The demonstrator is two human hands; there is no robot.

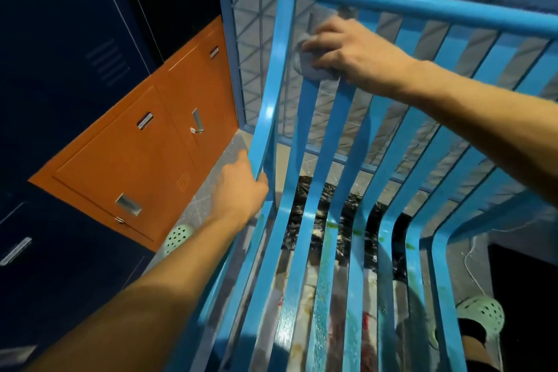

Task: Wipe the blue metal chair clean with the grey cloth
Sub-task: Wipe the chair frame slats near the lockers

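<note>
The blue metal chair [329,136] with slatted back and seat fills the middle of the view. My right hand [350,51] grips the crumpled grey cloth [305,63] and presses it against the upper left slats of the backrest, just under the top rail. My left hand [238,187] holds the chair's left upright where the back meets the seat. Green, red and brownish smears show on the seat slats near the bottom.
Orange locker doors [145,154] and dark blue lockers [60,69] stand to the left. A blue-framed wire mesh panel [250,63] is behind the chair. Black plastic sheeting [329,214] lies under the seat. My feet wear pale green perforated shoes [480,317].
</note>
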